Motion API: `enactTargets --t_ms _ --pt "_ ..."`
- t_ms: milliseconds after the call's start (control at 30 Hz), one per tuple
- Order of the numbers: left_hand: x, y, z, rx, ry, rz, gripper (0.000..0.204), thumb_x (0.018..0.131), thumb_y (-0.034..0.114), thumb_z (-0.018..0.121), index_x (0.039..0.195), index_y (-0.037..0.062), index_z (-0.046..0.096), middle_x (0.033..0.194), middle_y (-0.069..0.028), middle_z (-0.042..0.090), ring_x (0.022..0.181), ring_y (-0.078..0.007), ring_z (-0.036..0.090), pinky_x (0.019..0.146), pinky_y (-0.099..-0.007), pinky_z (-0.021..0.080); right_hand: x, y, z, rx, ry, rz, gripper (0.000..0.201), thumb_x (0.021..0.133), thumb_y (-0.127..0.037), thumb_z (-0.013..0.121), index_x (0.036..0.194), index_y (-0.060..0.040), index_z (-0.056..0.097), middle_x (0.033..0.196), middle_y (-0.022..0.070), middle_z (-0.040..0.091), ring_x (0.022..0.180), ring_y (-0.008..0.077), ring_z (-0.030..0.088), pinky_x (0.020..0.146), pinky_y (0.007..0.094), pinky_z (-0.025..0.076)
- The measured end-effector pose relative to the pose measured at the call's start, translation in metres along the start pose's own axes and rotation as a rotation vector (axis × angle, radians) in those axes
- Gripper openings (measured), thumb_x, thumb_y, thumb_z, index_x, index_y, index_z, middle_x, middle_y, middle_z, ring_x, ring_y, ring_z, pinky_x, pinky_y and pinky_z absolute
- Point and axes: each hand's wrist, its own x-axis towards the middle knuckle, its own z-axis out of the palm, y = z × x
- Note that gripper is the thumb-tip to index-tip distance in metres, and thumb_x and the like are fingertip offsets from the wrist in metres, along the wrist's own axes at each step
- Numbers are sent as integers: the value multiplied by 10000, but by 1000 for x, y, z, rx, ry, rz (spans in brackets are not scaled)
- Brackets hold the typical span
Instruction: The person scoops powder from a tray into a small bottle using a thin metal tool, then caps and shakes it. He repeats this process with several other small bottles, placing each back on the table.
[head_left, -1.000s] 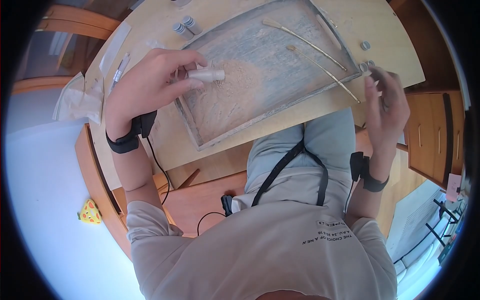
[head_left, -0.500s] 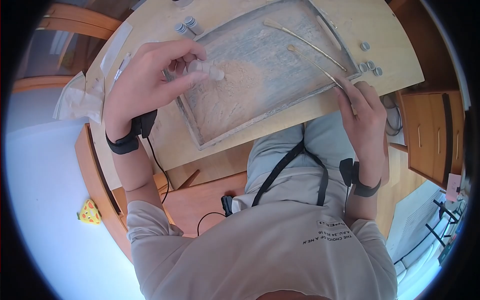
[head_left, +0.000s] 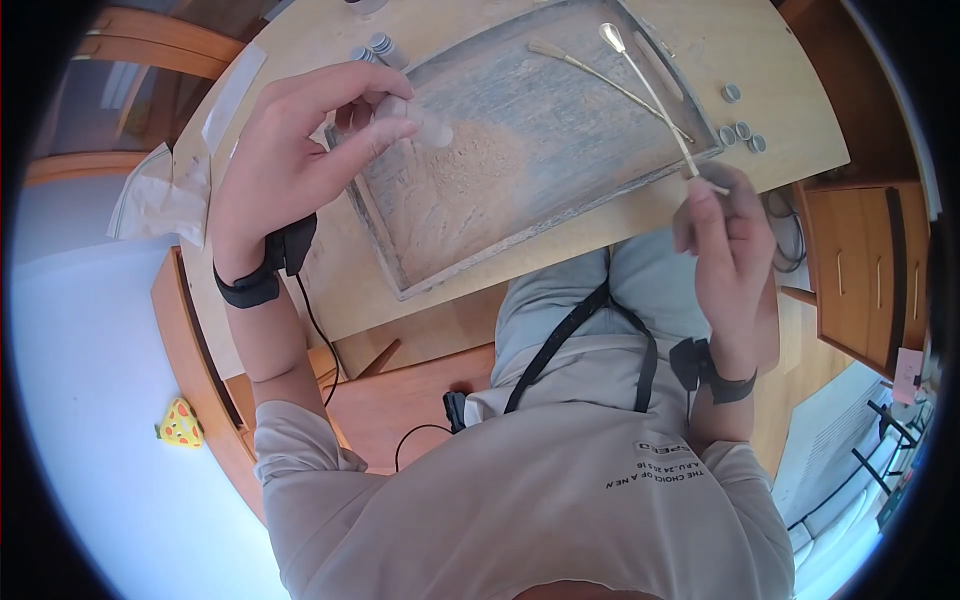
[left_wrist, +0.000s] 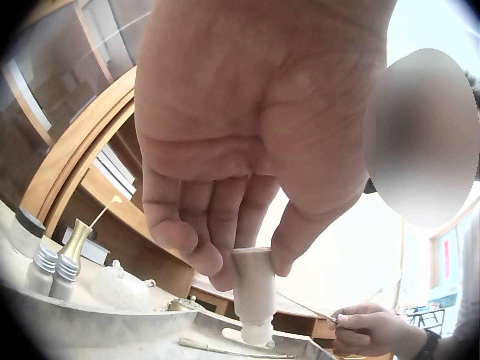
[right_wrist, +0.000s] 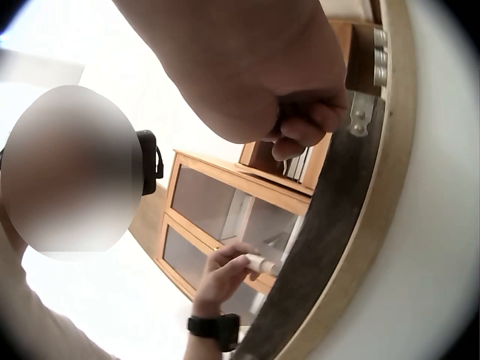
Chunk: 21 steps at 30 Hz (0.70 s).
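Note:
In the head view my left hand [head_left: 310,150] grips a small frosted bottle [head_left: 430,127] between thumb and fingers above the tray's left part. The left wrist view shows that uncapped bottle [left_wrist: 255,285] with its neck pointing down. My right hand [head_left: 730,225], at the tray's near right corner, pinches a thin brass spoon [head_left: 655,100] by its handle, bowl raised toward the far side. Loose brown powder [head_left: 475,185] covers the left of the wooden tray [head_left: 480,258]. A brush [head_left: 610,84] lies in the tray's far right part.
Capped bottles [head_left: 385,48] stand past the tray's far left edge. Several metal caps [head_left: 731,93] sit on the table to the right. A crumpled bag [head_left: 160,195] hangs at the left table edge. In the left wrist view, a white teapot [left_wrist: 120,286] stands behind the tray.
My right hand moved from the caps at the right to the spoon, picked it up and turned its bowl toward the far side. The left hand rose slightly with the bottle.

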Motion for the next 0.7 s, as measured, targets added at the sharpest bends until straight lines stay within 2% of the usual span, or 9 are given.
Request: enactTargets --t_ms 67,167,200,300,400,500,600,700 --pt "0 0 0 4 -5 -2 227 851 62 747 1060 -5 686 814 -66 632 733 -156 552 694 -283 458 -9 1 9 202 -125 123 215 1022 -89 583 1191 40 547 686 73 633 609 80 570 569 240 445" --pt "1 -2 0 0 -14 13 241 852 54 744 1078 -4 685 831 -68 640 738 -157 558 697 -281 461 -18 4 23 86 -237 67 231 1017 -80 580 1208 36 519 676 73 627 611 91 581 563 241 443" --pt "1 -2 0 -2 -18 21 244 852 51 744 1083 -2 685 836 -69 642 739 -157 559 699 -280 462 -20 6 28 18 -205 41 214 1002 -56 590 1188 39 545 675 90 621 589 138 597 562 275 461" --pt "-1 -3 -5 -74 -54 -11 237 857 37 738 1084 -4 685 883 -64 658 768 -148 558 727 -280 466 -21 10 35 -203 -153 -223 214 972 -18 614 1169 50 565 732 130 634 589 204 619 575 327 489" --pt "-3 -11 -9 -186 -74 -25 250 869 25 731 1111 -8 680 960 -55 675 836 -137 583 787 -277 475 -22 15 37 -247 -124 -326 234 929 25 647 1148 70 578 809 169 651 635 276 638 601 373 510" --pt "-5 -16 -10 -260 -76 -44 277 880 15 724 1148 -20 667 1045 -57 678 920 -139 610 852 -288 483 -19 18 37 -341 -139 -430 269 892 53 669 1140 83 571 864 195 659 697 319 645 623 392 517" --pt "-5 -22 -8 -324 -19 -4 233 911 66 708 1138 19 677 995 -23 677 851 -104 584 801 -256 478 -18 17 38 -325 -145 -480 287 868 70 682 1134 78 573 890 208 667 730 350 641 647 403 518" --pt "-5 -22 -8 -385 -8 -9 234 921 68 711 1147 16 674 1001 -26 676 867 -105 593 806 -260 480 -16 15 42 -327 -130 -531 290 861 78 685 1129 70 573 908 209 672 723 350 636 660 405 518"
